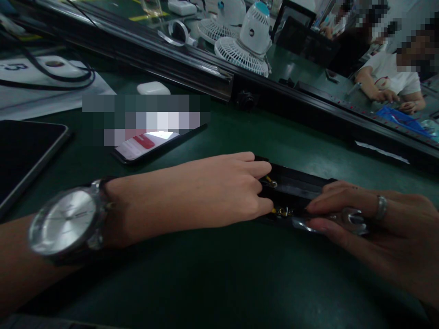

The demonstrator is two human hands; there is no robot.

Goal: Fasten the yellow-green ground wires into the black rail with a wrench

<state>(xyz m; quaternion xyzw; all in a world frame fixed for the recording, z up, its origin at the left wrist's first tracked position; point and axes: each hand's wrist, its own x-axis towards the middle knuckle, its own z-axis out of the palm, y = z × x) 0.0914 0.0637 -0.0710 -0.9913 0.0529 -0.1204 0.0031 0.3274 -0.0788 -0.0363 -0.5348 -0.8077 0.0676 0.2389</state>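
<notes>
A long black housing [298,180] with brass-coloured fittings and yellow wire ends lies on the green table. My left hand [236,192], with a watch on its wrist, closes over the housing's left part, its fingers curled down onto it. Between the thumb and fingers of my right hand [373,228] is a small silver open-end wrench [355,220]. The wrench's open jaw points right, and its other end reaches toward the fittings at the housing's near side. My palm and fingers hide part of the housing.
A lit phone [137,148] and a white case [153,88] lie behind my left arm. At the left are a dark tablet [27,155] and a cable on paper. A black rail [308,109] crosses behind; beyond it stand white fans [254,34] and a seated person [391,77].
</notes>
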